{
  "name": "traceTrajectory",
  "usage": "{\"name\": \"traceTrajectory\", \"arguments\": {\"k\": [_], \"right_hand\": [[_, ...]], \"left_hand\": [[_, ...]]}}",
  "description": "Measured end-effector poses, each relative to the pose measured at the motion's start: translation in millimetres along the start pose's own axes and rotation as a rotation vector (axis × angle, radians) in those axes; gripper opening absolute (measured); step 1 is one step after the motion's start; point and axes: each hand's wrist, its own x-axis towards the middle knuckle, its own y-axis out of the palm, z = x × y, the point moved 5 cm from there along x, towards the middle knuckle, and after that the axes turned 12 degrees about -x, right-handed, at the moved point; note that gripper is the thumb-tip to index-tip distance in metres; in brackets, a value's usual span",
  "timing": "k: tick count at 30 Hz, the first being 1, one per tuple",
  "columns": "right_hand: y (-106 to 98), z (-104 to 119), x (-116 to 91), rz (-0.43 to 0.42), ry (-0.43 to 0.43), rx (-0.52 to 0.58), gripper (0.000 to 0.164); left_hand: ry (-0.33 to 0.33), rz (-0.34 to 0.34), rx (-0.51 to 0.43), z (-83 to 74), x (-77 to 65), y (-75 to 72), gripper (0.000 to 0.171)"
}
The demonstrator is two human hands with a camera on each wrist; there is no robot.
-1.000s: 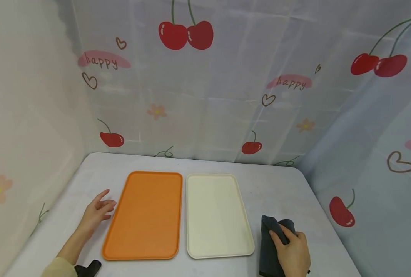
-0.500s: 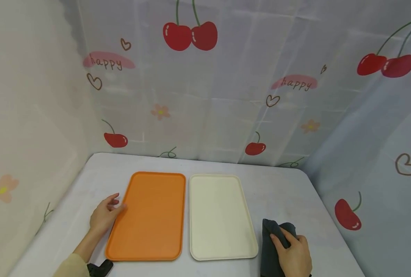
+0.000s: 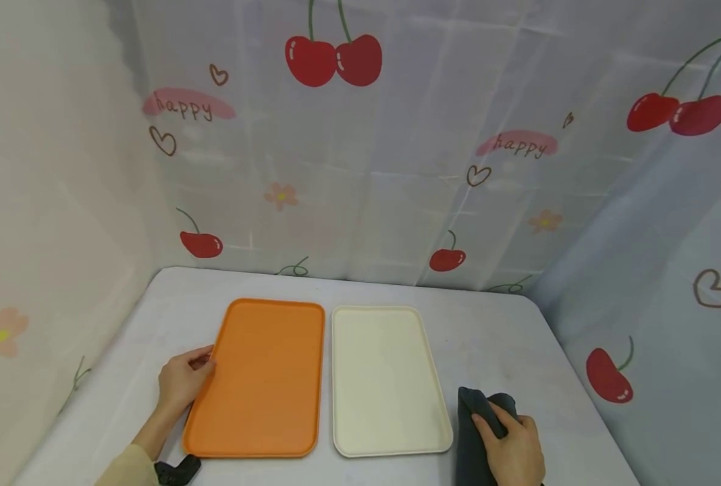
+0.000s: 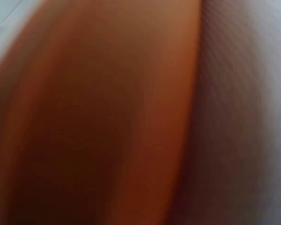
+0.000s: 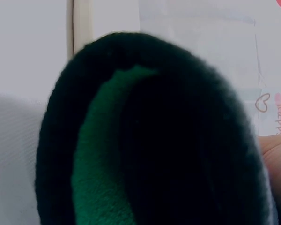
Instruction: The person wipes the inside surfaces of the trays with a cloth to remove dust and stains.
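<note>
1. The left hand [image 3: 181, 381] pinches the left rim of an orange rectangular tray [image 3: 260, 378] with rounded corners.
2. A cream rectangular tray [image 3: 387, 378] lies just right of it on the white-covered table [image 3: 476, 337].
3. Farther right, the right hand [image 3: 515, 451] pinches a folded dark-grey fabric cloth [image 3: 472, 442].

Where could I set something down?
Bare: the white table right of the cream tray, beyond the dark cloth; also that tray itself. Crowded: where the left hand grips the orange tray and the right hand the cloth. The trays' gap is narrow.
</note>
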Motion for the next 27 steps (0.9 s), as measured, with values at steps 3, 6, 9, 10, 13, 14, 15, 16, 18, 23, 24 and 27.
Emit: {"name": "traceTrajectory", "arguments": {"k": [3, 6, 9, 10, 13, 14, 15, 16, 18, 23, 24, 27], "right_hand": [[0.1, 1.0, 0.2, 0.004, -0.014, 0.004, 0.046], [0.9, 1.2, -0.4, 0.018, -0.020, 0.008, 0.046], [2.1, 1.4, -1.1, 0.033, -0.026, 0.013, 0.047], [2.3, 1.5, -1.2, 0.035, -0.028, 0.014, 0.047], [2.5, 1.5, -1.2, 0.035, -0.030, 0.018, 0.047], [2.5, 1.2, -1.2, 0.031, -0.029, 0.019, 0.047], [2.8, 0.9, -1.1, 0.030, -0.028, 0.019, 0.047], [3.2, 0.5, -0.9, 0.028, -0.027, 0.020, 0.046], [4.3, -0.3, -0.4, 0.028, -0.023, 0.018, 0.046], [6.5, -1.1, 1.1, 0.042, -0.022, 0.012, 0.048], [6.5, -1.1, 1.3, 0.042, -0.022, 0.011, 0.048], [5.6, -0.9, 1.8, 0.039, -0.019, 0.009, 0.048]], "left_hand": [[-0.001, -0.001, -0.067, -0.9, 1.5, -2.5, 0.030], [-0.053, 0.051, -0.177, 1.0, 0.3, -4.3, 0.033], [-0.134, 0.105, -0.299, 3.2, -2.9, -6.7, 0.039], [-0.155, 0.119, -0.333, 3.3, -3.8, -7.3, 0.041], [-0.218, 0.172, -0.409, 2.3, -4.6, -7.9, 0.049], [-0.244, 0.195, -0.439, 2.0, -4.5, -7.1, 0.052], [-0.272, 0.218, -0.471, 2.1, -4.4, -6.0, 0.055], [-0.305, 0.243, -0.514, 2.2, -4.3, -4.5, 0.059], [-0.369, 0.280, -0.607, 2.4, -4.1, -1.0, 0.066], [-0.449, 0.329, -0.793, -0.3, -3.9, 7.9, 0.078], [-0.452, 0.335, -0.807, -1.1, -4.0, 9.1, 0.078], [-0.447, 0.342, -0.815, -2.4, -4.1, 11.6, 0.072]]}}
